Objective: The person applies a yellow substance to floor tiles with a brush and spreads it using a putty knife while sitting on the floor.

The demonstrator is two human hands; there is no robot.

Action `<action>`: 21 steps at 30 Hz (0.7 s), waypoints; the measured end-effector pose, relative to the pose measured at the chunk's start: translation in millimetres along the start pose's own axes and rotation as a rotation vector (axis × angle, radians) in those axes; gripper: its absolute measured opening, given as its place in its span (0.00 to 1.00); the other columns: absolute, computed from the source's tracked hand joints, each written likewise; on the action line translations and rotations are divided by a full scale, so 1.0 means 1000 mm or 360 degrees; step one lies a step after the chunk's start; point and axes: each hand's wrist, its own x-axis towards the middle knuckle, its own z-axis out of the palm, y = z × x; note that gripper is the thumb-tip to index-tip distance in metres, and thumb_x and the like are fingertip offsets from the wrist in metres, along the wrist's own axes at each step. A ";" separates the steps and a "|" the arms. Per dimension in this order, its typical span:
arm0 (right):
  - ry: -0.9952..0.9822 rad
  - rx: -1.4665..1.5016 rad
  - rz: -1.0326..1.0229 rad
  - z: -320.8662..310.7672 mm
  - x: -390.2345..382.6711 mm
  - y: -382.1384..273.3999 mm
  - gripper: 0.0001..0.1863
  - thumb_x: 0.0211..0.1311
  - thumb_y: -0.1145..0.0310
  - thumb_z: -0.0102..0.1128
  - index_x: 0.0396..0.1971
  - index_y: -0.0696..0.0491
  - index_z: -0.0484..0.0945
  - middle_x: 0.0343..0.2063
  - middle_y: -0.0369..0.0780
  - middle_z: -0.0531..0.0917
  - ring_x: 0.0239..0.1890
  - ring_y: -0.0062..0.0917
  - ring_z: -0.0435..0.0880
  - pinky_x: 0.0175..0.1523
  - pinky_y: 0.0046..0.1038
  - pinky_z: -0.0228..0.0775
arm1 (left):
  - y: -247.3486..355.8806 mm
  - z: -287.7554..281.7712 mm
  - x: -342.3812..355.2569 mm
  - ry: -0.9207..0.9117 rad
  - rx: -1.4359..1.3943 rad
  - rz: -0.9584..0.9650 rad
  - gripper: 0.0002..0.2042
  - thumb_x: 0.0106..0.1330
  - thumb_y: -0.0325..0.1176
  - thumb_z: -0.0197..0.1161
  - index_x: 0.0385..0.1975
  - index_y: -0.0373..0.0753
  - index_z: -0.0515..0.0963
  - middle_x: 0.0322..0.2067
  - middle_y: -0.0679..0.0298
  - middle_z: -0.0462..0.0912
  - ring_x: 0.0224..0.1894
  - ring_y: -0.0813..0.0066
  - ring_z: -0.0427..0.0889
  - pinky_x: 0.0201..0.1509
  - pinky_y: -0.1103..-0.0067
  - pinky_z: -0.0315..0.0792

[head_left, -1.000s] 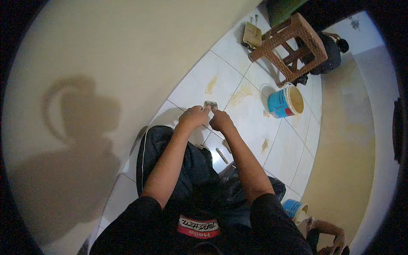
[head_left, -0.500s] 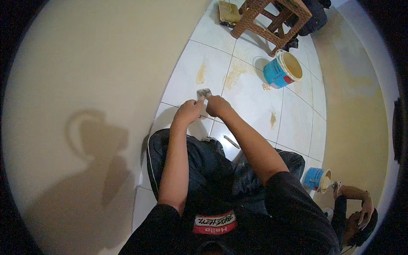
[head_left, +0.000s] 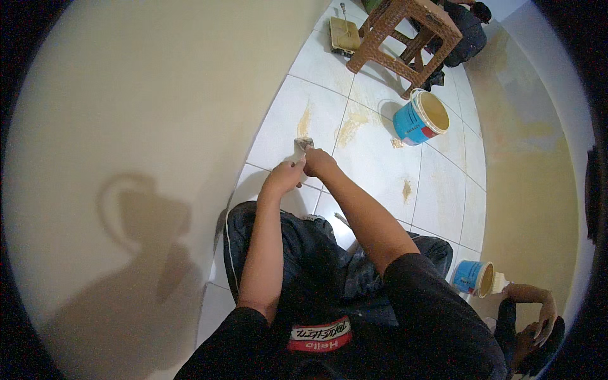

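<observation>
A putty knife with a smudged metal blade (head_left: 303, 143) is held low over the white tiles beside a yellowish smear (head_left: 304, 120). My right hand (head_left: 318, 161) is closed on it just behind the blade, fingers bent. My left hand (head_left: 284, 176) is closed around its handle, just behind and left of my right, thumb pointing forward. A thin stick-like tool (head_left: 340, 219) lies on the tiles near my legs, partly hidden by my right forearm.
A blue bucket (head_left: 411, 125), brown stool (head_left: 408, 38) and paint tray (head_left: 344, 36) stand ahead, with a crouching person (head_left: 467, 35) behind. At lower right are another bucket (head_left: 468, 277) and a co-worker's arm (head_left: 532, 294). A beige wall (head_left: 145, 82) runs along my left.
My view has shifted, so the floor items sit differently in the picture. Both hands and the knife have moved slightly forward toward the smear, my right hand coming closer over the blade.
</observation>
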 end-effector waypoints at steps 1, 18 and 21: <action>-0.0020 -0.0025 -0.0017 0.002 -0.003 0.002 0.18 0.55 0.66 0.57 0.44 0.58 0.79 0.44 0.52 0.82 0.48 0.41 0.83 0.52 0.39 0.77 | 0.004 0.000 -0.005 -0.0043 0.0127 -0.0067 0.29 0.68 0.55 0.46 0.37 0.27 0.78 0.26 0.50 0.83 0.29 0.62 0.84 0.41 0.68 0.74; 0.0078 0.0159 0.0067 0.027 0.003 -0.015 0.23 0.54 0.65 0.59 0.47 0.63 0.73 0.44 0.55 0.82 0.48 0.43 0.83 0.51 0.38 0.77 | -0.017 -0.008 0.004 -0.0007 0.0105 -0.0100 0.29 0.72 0.56 0.38 0.48 0.35 0.76 0.29 0.56 0.84 0.23 0.67 0.82 0.28 0.67 0.74; -0.0030 0.0026 0.0013 0.007 -0.007 -0.025 0.21 0.52 0.67 0.60 0.45 0.63 0.75 0.42 0.55 0.82 0.46 0.41 0.84 0.50 0.37 0.77 | -0.009 -0.006 -0.006 0.0006 0.0042 -0.0109 0.29 0.72 0.54 0.39 0.44 0.31 0.76 0.28 0.54 0.83 0.22 0.66 0.81 0.28 0.69 0.74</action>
